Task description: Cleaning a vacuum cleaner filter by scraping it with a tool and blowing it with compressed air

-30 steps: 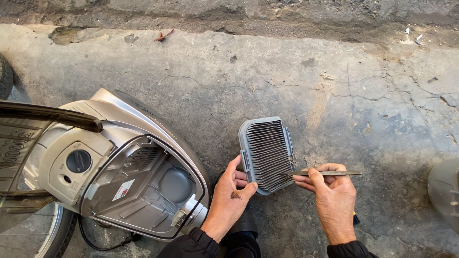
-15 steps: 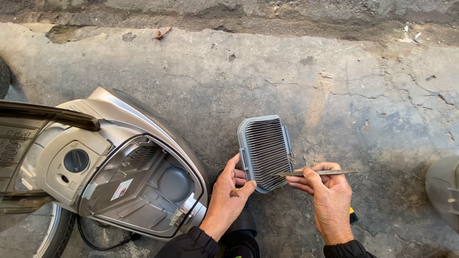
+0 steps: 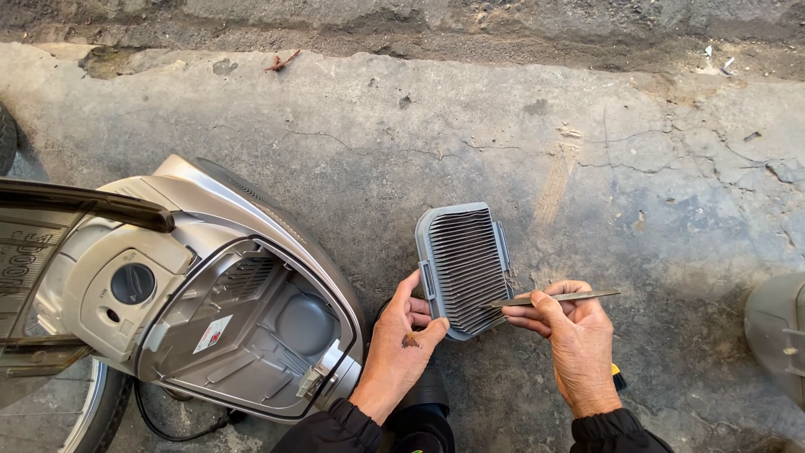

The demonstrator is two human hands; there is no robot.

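Note:
My left hand (image 3: 398, 340) grips the lower left edge of a grey pleated air filter (image 3: 464, 264) and holds it above the concrete ground. My right hand (image 3: 572, 335) pinches a thin flat metal tool (image 3: 558, 297), whose tip lies against the filter's lower right pleats. Both wrists are in black sleeves. To the left stands a silver scooter (image 3: 210, 252) with its open storage compartment (image 3: 251, 335) facing up.
Cracked concrete ground (image 3: 503, 126) fills the view, with a dirt strip along the top edge. A grey object (image 3: 776, 335) shows at the right edge. A wheel (image 3: 75, 411) sits at the bottom left. A dark object (image 3: 428, 403) lies below the hands.
The metal tool's tip has moved left from beside the filter onto its lower pleats. The left hand keeps the same hold on the filter.

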